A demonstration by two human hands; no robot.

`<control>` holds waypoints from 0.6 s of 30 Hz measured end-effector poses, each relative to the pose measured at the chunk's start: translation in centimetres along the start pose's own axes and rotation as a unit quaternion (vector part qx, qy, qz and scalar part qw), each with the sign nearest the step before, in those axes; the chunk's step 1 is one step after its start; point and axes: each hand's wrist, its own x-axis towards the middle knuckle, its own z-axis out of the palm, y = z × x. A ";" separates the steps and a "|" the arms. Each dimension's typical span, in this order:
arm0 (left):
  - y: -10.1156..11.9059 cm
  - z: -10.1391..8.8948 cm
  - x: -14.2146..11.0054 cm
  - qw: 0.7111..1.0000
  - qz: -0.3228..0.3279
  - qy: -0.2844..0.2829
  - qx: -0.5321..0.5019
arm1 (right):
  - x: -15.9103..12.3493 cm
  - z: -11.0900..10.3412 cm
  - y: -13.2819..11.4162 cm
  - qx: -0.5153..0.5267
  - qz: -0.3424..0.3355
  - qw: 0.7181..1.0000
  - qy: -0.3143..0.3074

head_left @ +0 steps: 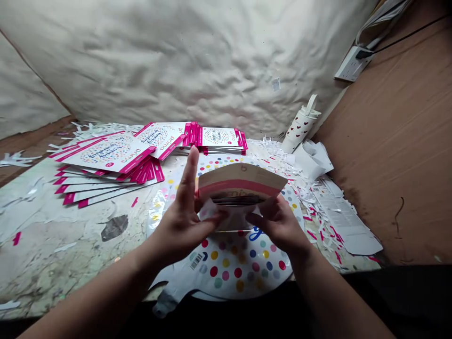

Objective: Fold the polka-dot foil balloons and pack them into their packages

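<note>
Between my two hands is a paper packet (243, 181) with a pink band, its mouth bowed apart and dark folded edges showing inside. My left hand (189, 212) grips its left side with the thumb at the near edge, while the index finger points up. On the right side, my right hand (280, 223) pinches the near edge with its thumb. Below the packet lies a flat, round foil balloon (226, 268) with coloured dots, blue lettering and a tail toward me. What exactly is inside the packet is too dark to make out.
Fanned "happy birthday" packets (106, 155) with pink edges lie at left, with a smaller stack (221, 139) behind. A white tumbler with hearts (300, 125), a paper roll (312, 160) and paper scraps (328, 230) are at right. A power strip (353, 63) hangs on the wall.
</note>
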 end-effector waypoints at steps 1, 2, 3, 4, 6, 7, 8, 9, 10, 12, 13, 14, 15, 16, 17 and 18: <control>0.3 -0.2 0.0 0.999 -0.043 -0.007 -0.013 | 0.2 -0.1 -0.5 0.002 -0.002 1.000 0.008; 0.5 -0.4 0.1 0.995 -0.087 -0.027 -0.027 | 0.6 -0.3 -0.9 0.003 0.000 1.000 0.013; 0.6 -0.5 0.1 0.989 -0.130 -0.057 -0.040 | 1.1 -0.5 -1.3 0.000 0.010 1.000 0.017; 0.5 -0.6 0.1 0.981 -0.166 -0.081 -0.053 | 1.7 -0.9 -1.6 -0.008 0.028 0.999 0.017; -0.1 -0.5 -0.2 0.965 -0.224 -0.117 -0.073 | 2.8 -1.5 -1.6 -0.055 0.082 0.995 0.021; -0.7 -0.3 -0.6 0.957 -0.253 -0.119 -0.080 | 3.2 -1.8 -1.3 -0.105 0.102 0.989 0.037; -1.4 0.0 -1.1 0.949 -0.282 -0.113 -0.084 | 3.3 -1.9 -1.0 -0.174 0.100 0.978 0.061; -2.2 0.3 -1.7 0.940 -0.313 -0.104 -0.084 | 3.1 -1.9 -0.5 -0.254 0.073 0.961 0.079; -3.0 0.6 -2.3 0.932 -0.341 -0.093 -0.081 | 2.7 -1.6 0.0 -0.332 0.029 0.939 0.077; -4.3 1.2 -3.6 0.919 -0.380 -0.080 -0.067 | 1.2 -0.6 0.8 -0.449 -0.067 0.891 0.003; -4.7 1.5 -4.2 0.916 -0.390 -0.080 -0.058 | 0.3 0.1 1.1 -0.479 -0.104 0.870 -0.050; -5.0 1.7 -4.6 0.915 -0.394 -0.080 -0.049 | -0.6 0.7 1.4 -0.494 -0.128 0.855 -0.094; -5.1 1.9 -4.9 0.915 -0.394 -0.079 -0.041 | -1.4 1.3 1.6 -0.501 -0.143 0.845 -0.120; -5.1 2.1 -5.1 0.915 -0.395 -0.078 -0.030 | -1.9 1.8 1.7 -0.505 -0.152 0.840 -0.128; -4.9 2.2 -5.1 0.914 -0.396 -0.080 -0.019 | -2.3 2.2 1.7 -0.508 -0.158 0.837 -0.128; -4.7 2.3 -5.2 0.915 -0.396 -0.082 -0.009 | -2.5 2.4 1.7 -0.510 -0.161 0.835 -0.126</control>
